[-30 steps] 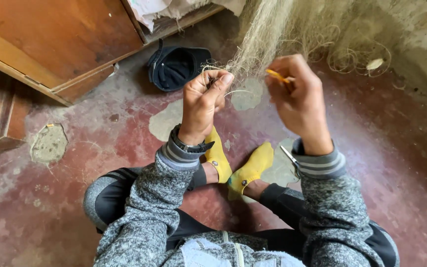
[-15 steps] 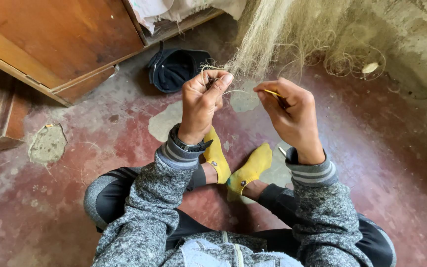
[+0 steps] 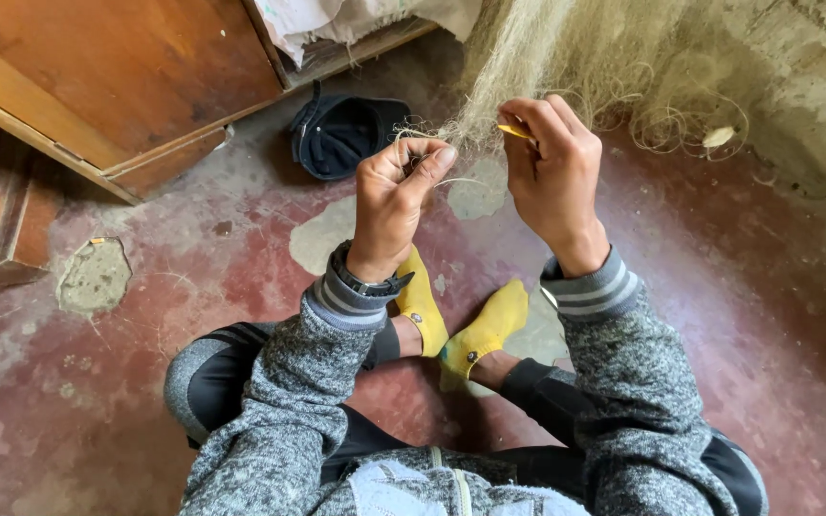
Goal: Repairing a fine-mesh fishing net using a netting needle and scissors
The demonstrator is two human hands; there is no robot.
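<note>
Pinching one net (image 3: 528, 57), two hands, one needle (image 3: 513, 131)

grey marled sleeves (image 3: 614, 382) with striped cuffs, yellow socks (image 3: 485, 330).

Worn red floor (image 3: 193, 287) w/ bare patches, wooden cabinet (image 3: 117, 76) (upper left).

The yellow tool (image 3: 514, 131) shows only a tip — the rest sits inside the right hand (image 3: 554, 174). The pale net (image 3: 547, 57) and wooden cabinet (image 3: 97, 76) run off the top edge — the knot in the left hand (image 3: 396, 196) is too small to tell.
</note>
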